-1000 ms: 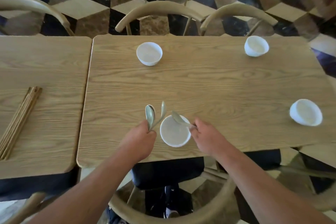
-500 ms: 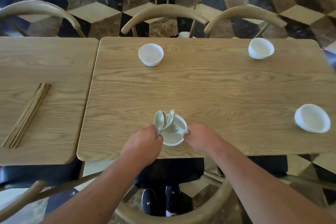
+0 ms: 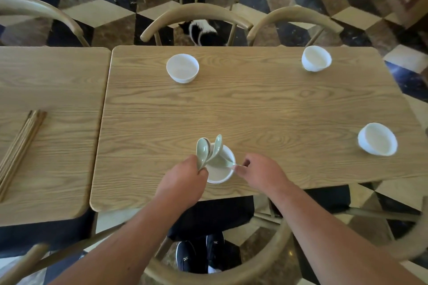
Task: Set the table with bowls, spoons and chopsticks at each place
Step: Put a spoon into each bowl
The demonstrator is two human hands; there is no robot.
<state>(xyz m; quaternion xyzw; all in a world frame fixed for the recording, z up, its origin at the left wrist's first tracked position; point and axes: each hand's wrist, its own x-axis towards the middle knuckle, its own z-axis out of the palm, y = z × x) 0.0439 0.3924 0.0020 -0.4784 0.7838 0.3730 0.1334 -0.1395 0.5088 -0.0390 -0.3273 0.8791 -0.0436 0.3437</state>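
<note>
Four white bowls stand on the wooden table (image 3: 254, 109): a near bowl (image 3: 222, 174) in front of me, a far left bowl (image 3: 182, 68), a far right bowl (image 3: 316, 58) and a right bowl (image 3: 377, 139). My left hand (image 3: 183, 180) grips a bunch of pale green spoons (image 3: 208, 149) upright at the near bowl's left rim. One more green spoon (image 3: 220, 162) lies inside the near bowl. My right hand (image 3: 261, 173) pinches the end of its handle at the bowl's right rim.
A bundle of brown chopsticks (image 3: 20, 148) lies on the neighbouring table (image 3: 53, 81) to the left. Curved wooden chairs (image 3: 196, 10) ring the tables, one right below me. A black and white cat (image 3: 203, 32) stands behind the far chair.
My right hand lowered its spoon from above the near bowl down into it. My left hand with the spoon bunch shifted right, up against the bowl's left rim.
</note>
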